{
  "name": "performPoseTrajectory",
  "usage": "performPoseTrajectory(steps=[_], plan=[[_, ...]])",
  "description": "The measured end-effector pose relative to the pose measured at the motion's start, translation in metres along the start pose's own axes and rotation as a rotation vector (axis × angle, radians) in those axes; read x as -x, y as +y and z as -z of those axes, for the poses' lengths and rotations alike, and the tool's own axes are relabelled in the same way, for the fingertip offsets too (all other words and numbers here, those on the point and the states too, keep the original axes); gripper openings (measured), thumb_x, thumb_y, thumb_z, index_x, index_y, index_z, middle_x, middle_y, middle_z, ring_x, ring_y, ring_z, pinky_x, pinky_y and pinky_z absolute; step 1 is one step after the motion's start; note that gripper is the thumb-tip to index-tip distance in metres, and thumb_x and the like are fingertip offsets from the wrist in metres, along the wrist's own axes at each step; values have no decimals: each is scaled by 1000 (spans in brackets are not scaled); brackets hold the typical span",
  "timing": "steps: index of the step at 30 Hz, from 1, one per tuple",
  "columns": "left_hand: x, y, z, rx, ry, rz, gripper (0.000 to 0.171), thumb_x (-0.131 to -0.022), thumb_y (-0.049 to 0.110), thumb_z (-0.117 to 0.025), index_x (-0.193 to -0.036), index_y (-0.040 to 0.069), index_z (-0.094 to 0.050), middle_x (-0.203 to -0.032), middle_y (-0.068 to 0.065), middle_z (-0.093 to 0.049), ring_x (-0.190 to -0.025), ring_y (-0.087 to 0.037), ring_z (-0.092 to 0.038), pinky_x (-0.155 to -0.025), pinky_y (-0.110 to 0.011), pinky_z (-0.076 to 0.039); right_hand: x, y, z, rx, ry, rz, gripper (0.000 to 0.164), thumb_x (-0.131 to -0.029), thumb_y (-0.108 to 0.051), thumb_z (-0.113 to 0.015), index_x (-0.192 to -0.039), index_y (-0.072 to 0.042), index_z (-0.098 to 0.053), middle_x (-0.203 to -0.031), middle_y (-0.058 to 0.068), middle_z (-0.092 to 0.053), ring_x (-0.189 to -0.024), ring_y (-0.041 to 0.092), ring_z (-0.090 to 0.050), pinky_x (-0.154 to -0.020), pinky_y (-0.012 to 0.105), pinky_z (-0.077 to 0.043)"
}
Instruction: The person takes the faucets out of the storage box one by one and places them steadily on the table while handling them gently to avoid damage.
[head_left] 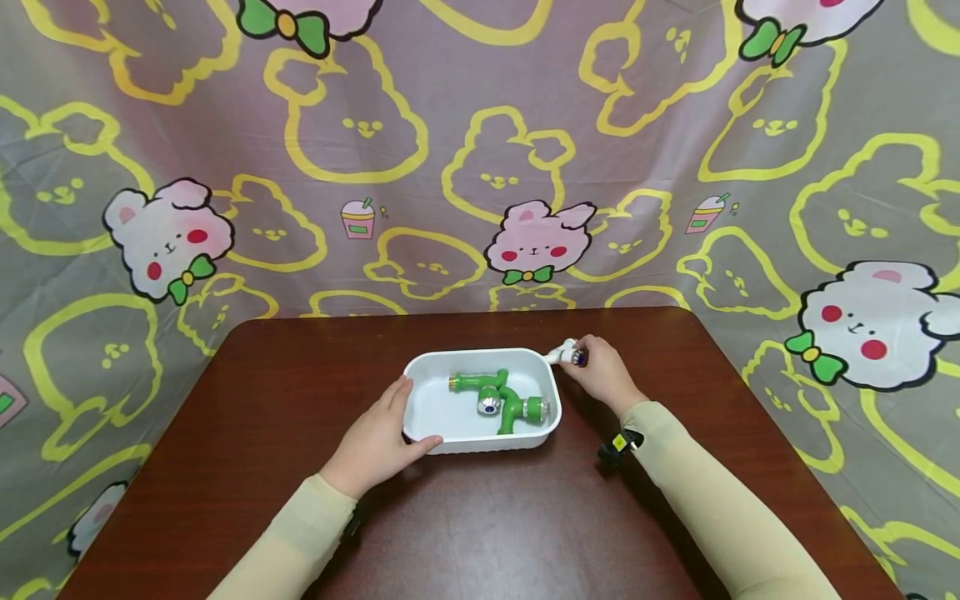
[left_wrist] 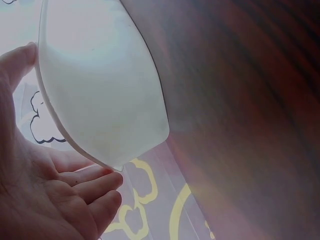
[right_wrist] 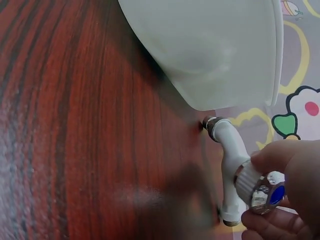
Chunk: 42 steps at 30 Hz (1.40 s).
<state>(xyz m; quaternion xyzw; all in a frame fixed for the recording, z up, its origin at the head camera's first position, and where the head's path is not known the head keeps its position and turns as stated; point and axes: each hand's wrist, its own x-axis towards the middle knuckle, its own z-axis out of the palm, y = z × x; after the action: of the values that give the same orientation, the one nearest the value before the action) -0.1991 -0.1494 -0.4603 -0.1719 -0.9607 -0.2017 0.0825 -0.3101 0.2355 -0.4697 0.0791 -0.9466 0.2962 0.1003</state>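
Note:
A white plastic basin (head_left: 420, 421) stands on the table, holding two green faucets. One green faucet (head_left: 468, 382) lies toward the back, its chrome knob facing forward; the other green faucet (head_left: 513, 410) lies to the right. My left hand (head_left: 378, 442) holds the basin's left end, thumb over the front rim; in the left wrist view its fingers (left_wrist: 100, 187) curl at the rim's edge. Beyond the basin's back right corner, my right hand (head_left: 603, 375) pinches a white faucet (right_wrist: 229, 145) by its chrome, blue-capped knob (right_wrist: 260, 187). The faucet's threaded end points toward the basin's wall.
The dark reddish-brown wooden table (head_left: 300, 367) has its back edge close behind the basin. A patterned curtain (head_left: 450, 167) with bear and bunny drawings hangs behind and at both sides. A black wrist strap with a yellow mark (head_left: 619, 443) sits on the right sleeve.

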Motion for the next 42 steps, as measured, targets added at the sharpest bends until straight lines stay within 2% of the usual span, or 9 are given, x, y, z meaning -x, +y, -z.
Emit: performPoseTrajectory(steps=[15, 42], plan=[[0, -1, 0, -4, -3, -1, 105, -84, 58, -79, -153, -9, -38, -160, -28, -39, -142, -42, -49, -108, -52, -49, 1, -2, 1, 46, -80, -26, 32, -87, -23, -79, -102, -2, -59, -95, 14, -63, -87, 29, -59, -80, 42, -49], [1, 2, 4, 6, -18, 4, 104, -85, 57, -78, -154, -9, -37, -160, -29, -38, -142, -42, -49, -108, -52, -49, 8, -2, -3, 63, -115, -31, 35, -83, -22, -83, -96, -5, -55, -87, 10, -60, -80, 26, -56, -72, 36, -45]])
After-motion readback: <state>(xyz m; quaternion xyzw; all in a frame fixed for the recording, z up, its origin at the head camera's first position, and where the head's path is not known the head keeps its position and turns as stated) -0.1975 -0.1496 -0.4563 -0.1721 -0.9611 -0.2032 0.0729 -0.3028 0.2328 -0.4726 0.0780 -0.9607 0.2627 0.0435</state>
